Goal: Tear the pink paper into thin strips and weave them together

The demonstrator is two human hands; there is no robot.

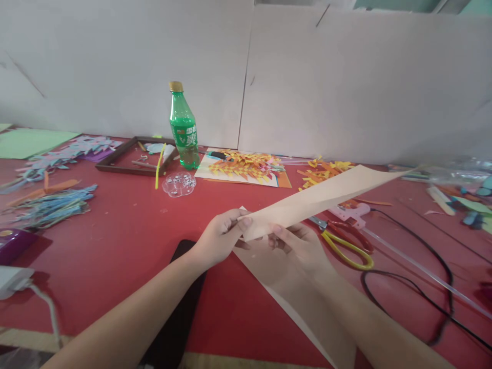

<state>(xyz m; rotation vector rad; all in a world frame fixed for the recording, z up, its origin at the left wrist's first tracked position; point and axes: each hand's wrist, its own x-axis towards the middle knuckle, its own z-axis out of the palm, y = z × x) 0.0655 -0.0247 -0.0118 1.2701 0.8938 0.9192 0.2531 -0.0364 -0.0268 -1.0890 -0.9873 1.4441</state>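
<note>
A long strip of cream paper (319,202) is held above the table, slanting up to the right. My left hand (223,236) pinches its near left end between thumb and fingers. A little to the right, my right hand (300,246) grips the lower edge, thumb on top and fingers underneath. Below my hands lies another pale sheet of paper (292,292), partly covered by my right forearm. Scissors with one yellow and one red handle (348,251) rest just right of my right hand. A black phone-like slab (180,307) is partly hidden under my left forearm.
On the red table (134,225) stand a green bottle (183,128), a brown frame (130,166) and a clear dish (179,184). Orange-yellow paper fringes (246,166) lie behind; blue fringes (57,205) lie left. A pink glue gun (351,212) trails a black cable (418,225) on the right.
</note>
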